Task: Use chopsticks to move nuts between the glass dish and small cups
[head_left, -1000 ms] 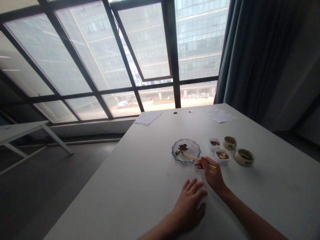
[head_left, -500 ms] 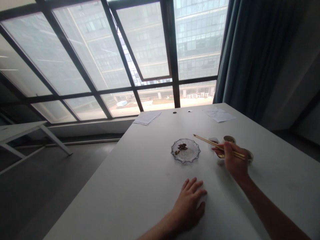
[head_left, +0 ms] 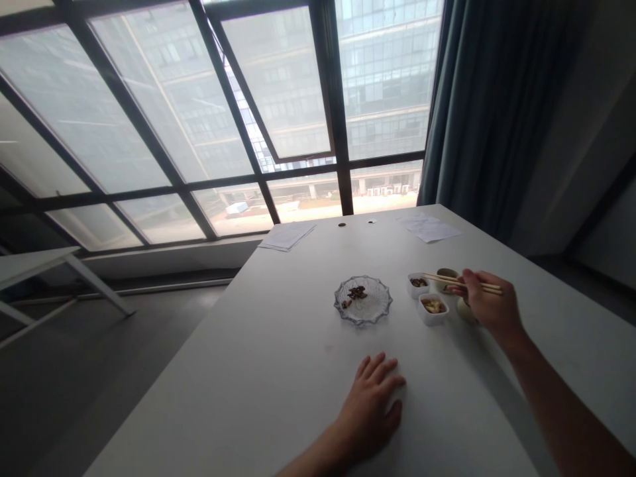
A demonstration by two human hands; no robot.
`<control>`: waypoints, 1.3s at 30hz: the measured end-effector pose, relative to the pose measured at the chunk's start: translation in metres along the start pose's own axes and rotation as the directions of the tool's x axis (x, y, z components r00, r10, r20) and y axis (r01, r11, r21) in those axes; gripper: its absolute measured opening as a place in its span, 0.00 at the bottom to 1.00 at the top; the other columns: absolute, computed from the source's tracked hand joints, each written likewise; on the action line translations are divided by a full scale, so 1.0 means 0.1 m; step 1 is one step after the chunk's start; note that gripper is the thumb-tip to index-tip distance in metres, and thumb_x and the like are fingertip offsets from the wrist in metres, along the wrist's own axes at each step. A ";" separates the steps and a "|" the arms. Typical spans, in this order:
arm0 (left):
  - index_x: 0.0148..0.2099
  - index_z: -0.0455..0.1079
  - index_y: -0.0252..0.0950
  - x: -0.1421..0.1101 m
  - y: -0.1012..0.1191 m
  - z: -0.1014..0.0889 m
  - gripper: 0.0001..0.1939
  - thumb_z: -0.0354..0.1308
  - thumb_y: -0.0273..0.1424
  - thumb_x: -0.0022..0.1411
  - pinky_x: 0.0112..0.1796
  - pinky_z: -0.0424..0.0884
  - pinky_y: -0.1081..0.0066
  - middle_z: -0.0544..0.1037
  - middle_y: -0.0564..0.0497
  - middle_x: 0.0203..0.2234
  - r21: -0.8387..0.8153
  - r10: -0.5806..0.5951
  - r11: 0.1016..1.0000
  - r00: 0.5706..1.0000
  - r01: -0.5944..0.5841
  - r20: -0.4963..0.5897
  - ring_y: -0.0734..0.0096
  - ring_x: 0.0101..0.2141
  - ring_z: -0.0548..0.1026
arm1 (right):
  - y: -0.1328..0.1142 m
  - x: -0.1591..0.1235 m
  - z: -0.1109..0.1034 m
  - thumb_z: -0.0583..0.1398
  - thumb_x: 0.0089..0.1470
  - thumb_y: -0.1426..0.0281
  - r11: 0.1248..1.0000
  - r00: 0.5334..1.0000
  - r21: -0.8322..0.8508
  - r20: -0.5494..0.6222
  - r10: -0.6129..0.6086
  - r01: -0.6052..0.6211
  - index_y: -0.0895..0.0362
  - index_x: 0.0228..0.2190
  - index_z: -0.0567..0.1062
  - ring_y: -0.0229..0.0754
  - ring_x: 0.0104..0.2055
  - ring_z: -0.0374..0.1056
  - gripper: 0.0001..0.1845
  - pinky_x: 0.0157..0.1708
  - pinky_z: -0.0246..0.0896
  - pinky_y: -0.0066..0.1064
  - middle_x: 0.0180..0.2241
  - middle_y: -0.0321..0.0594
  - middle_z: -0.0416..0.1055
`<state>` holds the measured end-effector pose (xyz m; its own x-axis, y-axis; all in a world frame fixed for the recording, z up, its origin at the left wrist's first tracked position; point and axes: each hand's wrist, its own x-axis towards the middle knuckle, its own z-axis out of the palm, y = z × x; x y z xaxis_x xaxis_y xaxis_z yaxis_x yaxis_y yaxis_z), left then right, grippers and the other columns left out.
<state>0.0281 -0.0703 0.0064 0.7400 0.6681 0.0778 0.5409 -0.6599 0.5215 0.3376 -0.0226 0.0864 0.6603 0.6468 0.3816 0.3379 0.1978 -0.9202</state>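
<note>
My right hand (head_left: 489, 301) is closed around a pair of wooden chopsticks (head_left: 462, 283), whose tips point left over the containers. Under the tips is a small white square dish (head_left: 412, 289) with dark brown pieces in it. In front of it stands another white square dish (head_left: 433, 320) holding yellowish pieces. Two round cups, one behind (head_left: 446, 273) and one partly hidden by my hand (head_left: 466, 313), stand beside them. A scalloped glass plate (head_left: 381, 306) carries several dark pieces (head_left: 356, 292) on its left half. My left hand (head_left: 370, 404) lies on the table, fingers spread, holding nothing.
The white table (head_left: 238, 384) reaches toward the windows. Paper sheets (head_left: 288, 235) lie at its far left and more paper (head_left: 431, 228) at its far right. A blue curtain (head_left: 477, 132) hangs at the right, and another table (head_left: 40, 265) stands at the left.
My right hand has moved right with the chopsticks, drawing their tips away from the glass plate to above the dishes. Both white dishes now show more fully. My left hand stays on the table.
</note>
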 end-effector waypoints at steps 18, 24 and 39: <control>0.59 0.68 0.48 0.02 -0.02 0.03 0.20 0.58 0.33 0.65 0.68 0.48 0.47 0.65 0.53 0.67 0.017 0.017 1.000 1.000 -0.017 -0.011 0.55 0.68 0.57 | 0.02 -0.81 0.80 0.66 0.53 0.49 0.918 0.884 0.321 0.464 0.062 -0.233 0.59 0.29 0.78 0.50 0.31 0.80 0.23 0.32 0.79 0.36 0.28 0.45 0.80; 0.60 0.67 0.48 0.02 -0.06 0.07 0.20 0.58 0.35 0.66 0.68 0.47 0.47 0.64 0.53 0.67 0.025 0.026 0.999 1.000 -0.026 -0.012 0.54 0.68 0.56 | 0.19 -0.97 1.04 0.64 0.54 0.47 0.907 0.848 0.312 0.524 0.082 -0.282 0.58 0.31 0.79 0.52 0.32 0.81 0.25 0.32 0.79 0.39 0.28 0.46 0.81; 0.60 0.67 0.48 0.01 -0.02 0.03 0.21 0.58 0.35 0.66 0.68 0.47 0.47 0.64 0.53 0.67 0.010 0.030 1.000 0.999 -0.030 -0.013 0.55 0.68 0.56 | 0.26 -1.00 1.10 0.63 0.58 0.50 0.923 0.830 0.298 0.556 0.037 -0.241 0.60 0.36 0.80 0.50 0.35 0.80 0.24 0.33 0.77 0.38 0.31 0.46 0.81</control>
<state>0.0291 -0.0698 0.0027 0.7508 0.6523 0.1040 0.5226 -0.6828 0.5106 0.2066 -0.0016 0.0142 0.1878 0.9540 0.2338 -0.0473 0.2466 -0.9680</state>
